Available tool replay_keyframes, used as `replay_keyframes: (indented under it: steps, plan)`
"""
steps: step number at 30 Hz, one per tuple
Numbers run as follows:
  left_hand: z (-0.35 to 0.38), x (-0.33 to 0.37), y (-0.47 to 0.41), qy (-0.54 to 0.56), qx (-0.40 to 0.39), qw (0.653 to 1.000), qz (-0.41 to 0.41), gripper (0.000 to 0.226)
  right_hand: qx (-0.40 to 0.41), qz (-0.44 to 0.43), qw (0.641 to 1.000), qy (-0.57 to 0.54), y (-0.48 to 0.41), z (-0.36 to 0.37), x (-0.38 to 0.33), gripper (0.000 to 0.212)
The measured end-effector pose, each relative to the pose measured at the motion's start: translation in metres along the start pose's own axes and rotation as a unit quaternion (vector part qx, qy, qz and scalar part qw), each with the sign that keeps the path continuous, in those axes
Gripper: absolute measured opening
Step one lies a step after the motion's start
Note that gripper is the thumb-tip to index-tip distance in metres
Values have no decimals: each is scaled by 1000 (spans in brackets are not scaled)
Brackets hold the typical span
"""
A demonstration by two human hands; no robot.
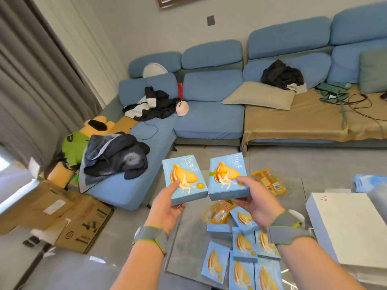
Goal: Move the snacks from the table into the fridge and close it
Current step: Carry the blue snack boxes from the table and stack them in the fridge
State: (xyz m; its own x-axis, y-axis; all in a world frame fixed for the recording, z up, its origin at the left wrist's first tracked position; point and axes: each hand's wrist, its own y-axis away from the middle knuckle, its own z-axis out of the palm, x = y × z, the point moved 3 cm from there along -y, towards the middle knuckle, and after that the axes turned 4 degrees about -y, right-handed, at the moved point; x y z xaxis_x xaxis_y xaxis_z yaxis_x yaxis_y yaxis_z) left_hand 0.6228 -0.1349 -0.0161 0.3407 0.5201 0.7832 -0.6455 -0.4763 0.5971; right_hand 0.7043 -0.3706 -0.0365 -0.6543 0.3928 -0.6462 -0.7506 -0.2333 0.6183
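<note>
My left hand (167, 208) grips a light blue snack box (185, 178) printed with a yellow sandwich biscuit, thumb on its face. My right hand (254, 199) grips a second, identical snack box (227, 176) beside it. Both boxes are held up above the grey table (188, 248). Several more blue snack boxes (243, 258) lie flat on the table below my right arm. Two yellow wrapped snack packs, one (269, 183) farther back and one (217, 212) under the held box, lie there too. No fridge is in view.
A large white flat box (343, 225) lies on the table's right side. A blue corner sofa (209, 114) with clothes, pillows and cables fills the back. Flattened cardboard boxes (69, 216) lie on the floor at left, near grey curtains (31, 80).
</note>
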Motion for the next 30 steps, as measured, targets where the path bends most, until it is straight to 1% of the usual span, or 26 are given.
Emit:
replay_keyframes:
  steps: [2, 4, 7, 11, 15, 16, 19, 22, 23, 25, 28, 30]
  plan:
    - [-11, 12, 32, 20, 20, 999, 41, 28, -39, -3, 999, 6, 16, 14, -4, 25]
    - [-17, 19, 52, 25, 22, 998, 53, 31, -52, -17, 998, -4, 24, 24, -11, 25]
    - [-38, 30, 88, 55, 52, 993, 87, 33, -104, -11, 995, 0, 47, 50, -12, 24]
    - [-68, 45, 128, 93, 80, 985, 123, 31, -159, -11, 987, 16, 74, 84, -6, 26]
    - [-109, 57, 158, 125, 87, 975, 162, 36, -201, -15, 979, 36, 102, 120, 9, 39]
    - [-131, 62, 167, 133, 90, 971, 178, 37, -215, -12, 976, 43, 112, 138, 21, 40]
    - [-159, 63, 187, 141, 101, 965, 198, 38, -232, -14, 971, 46, 129, 159, 37, 35]
    - [-216, 63, 209, 165, 125, 953, 220, 42, -266, -1, 961, 75, 158, 196, 72, 32]
    - [-251, 61, 221, 178, 135, 947, 232, 44, -273, 6, 958, 89, 174, 218, 94, 30]
    - [-280, 58, 233, 187, 155, 942, 234, 48, -286, 9, 954, 93, 192, 232, 111, 28]
    - [-346, 48, 265, 216, 190, 927, 242, 46, -330, 23, 934, 134, 231, 270, 163, 29]
    - [-394, 41, 291, 248, 215, 909, 256, 44, -359, 38, 920, 155, 262, 297, 202, 31]
